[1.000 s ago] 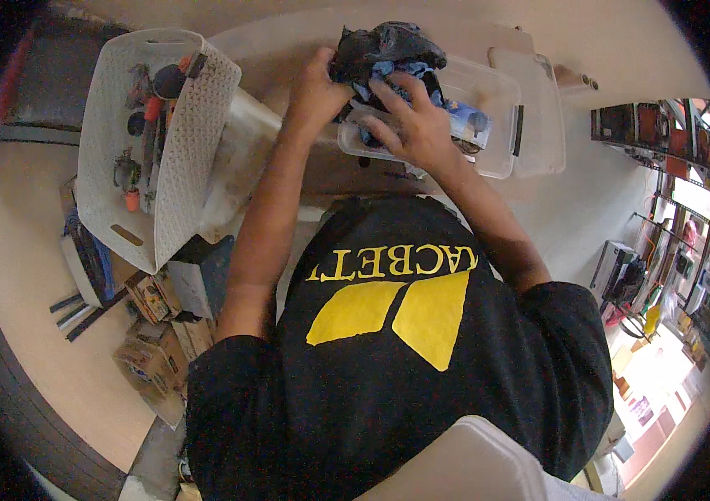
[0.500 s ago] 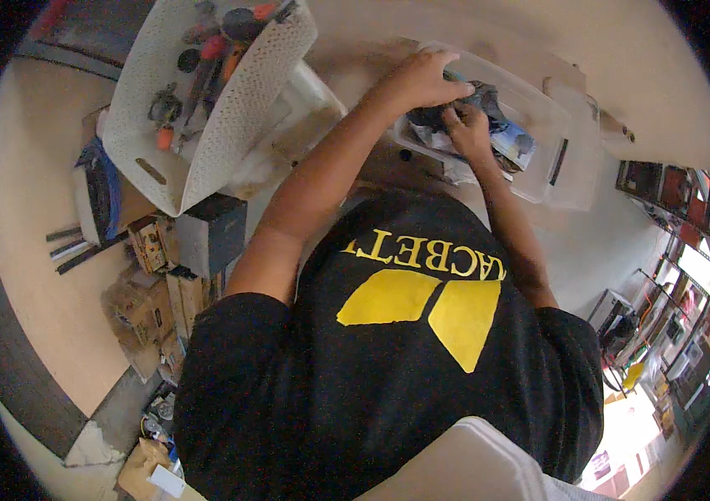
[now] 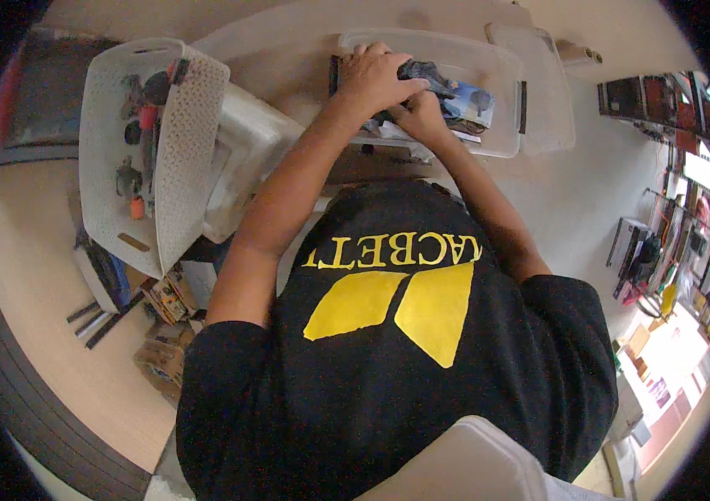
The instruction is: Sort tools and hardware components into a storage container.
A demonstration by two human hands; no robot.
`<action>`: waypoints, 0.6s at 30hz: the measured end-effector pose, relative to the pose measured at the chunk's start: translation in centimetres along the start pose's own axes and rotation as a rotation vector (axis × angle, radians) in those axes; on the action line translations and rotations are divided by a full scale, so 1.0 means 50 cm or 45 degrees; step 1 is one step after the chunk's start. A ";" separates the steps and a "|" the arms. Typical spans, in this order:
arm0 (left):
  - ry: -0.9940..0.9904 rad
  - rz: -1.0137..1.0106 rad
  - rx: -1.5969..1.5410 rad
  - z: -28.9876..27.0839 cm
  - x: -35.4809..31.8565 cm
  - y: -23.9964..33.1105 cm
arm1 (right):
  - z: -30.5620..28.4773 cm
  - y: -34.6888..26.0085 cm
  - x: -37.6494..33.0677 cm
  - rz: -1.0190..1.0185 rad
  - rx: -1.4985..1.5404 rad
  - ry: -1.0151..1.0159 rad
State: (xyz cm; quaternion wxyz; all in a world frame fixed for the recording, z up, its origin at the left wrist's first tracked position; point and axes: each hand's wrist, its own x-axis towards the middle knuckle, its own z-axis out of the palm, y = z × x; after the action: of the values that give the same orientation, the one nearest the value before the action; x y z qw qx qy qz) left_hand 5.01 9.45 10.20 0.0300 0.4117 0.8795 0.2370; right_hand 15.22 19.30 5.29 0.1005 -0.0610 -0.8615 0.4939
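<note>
A clear plastic bin (image 3: 501, 92) sits at the far edge of the table (image 3: 288, 42), rectangular with rounded corners; inside it lies a bundle of dark cloth (image 3: 426, 73) beside a blue-printed packet (image 3: 474, 102). Your left hand (image 3: 376, 79) rests palm down over the near left part of the bin, fingers curled and pressing on the dark cloth. Your right hand (image 3: 418, 113) sits just beside it, fingers bent into the same bundle; whether it fully grips the cloth cannot be told, since the left hand covers part of it. A clear lid (image 3: 543, 83) lies just right of the bin. To your left, a white perforated basket (image 3: 184, 159) holds tools with red and black handles (image 3: 142, 108), tilted against a white block (image 3: 242, 159). Below it, small cardboard boxes (image 3: 163, 334) lie on the pale floor (image 3: 63, 334). Shelves with mixed goods (image 3: 672, 250) line the room at right.
</note>
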 end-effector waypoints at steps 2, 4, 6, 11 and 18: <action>-0.034 0.063 0.032 0.006 0.016 0.007 | 0.003 0.005 -0.002 0.038 -0.103 -0.050; -0.063 0.120 0.066 0.013 0.038 0.017 | 0.010 0.006 -0.004 0.001 -0.004 -0.011; -0.475 0.026 0.214 0.019 0.063 0.030 | 0.002 0.009 -0.012 0.226 -0.125 -0.176; -0.396 -0.136 -0.070 0.017 0.065 0.041 | -0.020 0.008 -0.024 -0.053 -0.161 0.098; -0.204 0.089 -0.230 -0.004 0.046 0.069 | -0.028 0.036 -0.030 0.193 -0.182 0.030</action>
State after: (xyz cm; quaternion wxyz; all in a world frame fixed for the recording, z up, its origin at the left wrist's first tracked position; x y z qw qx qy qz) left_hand 5.88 12.95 12.23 0.1287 0.4553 0.8345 0.2824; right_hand 17.00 21.07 4.24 0.0684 -0.1388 -0.8863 0.4365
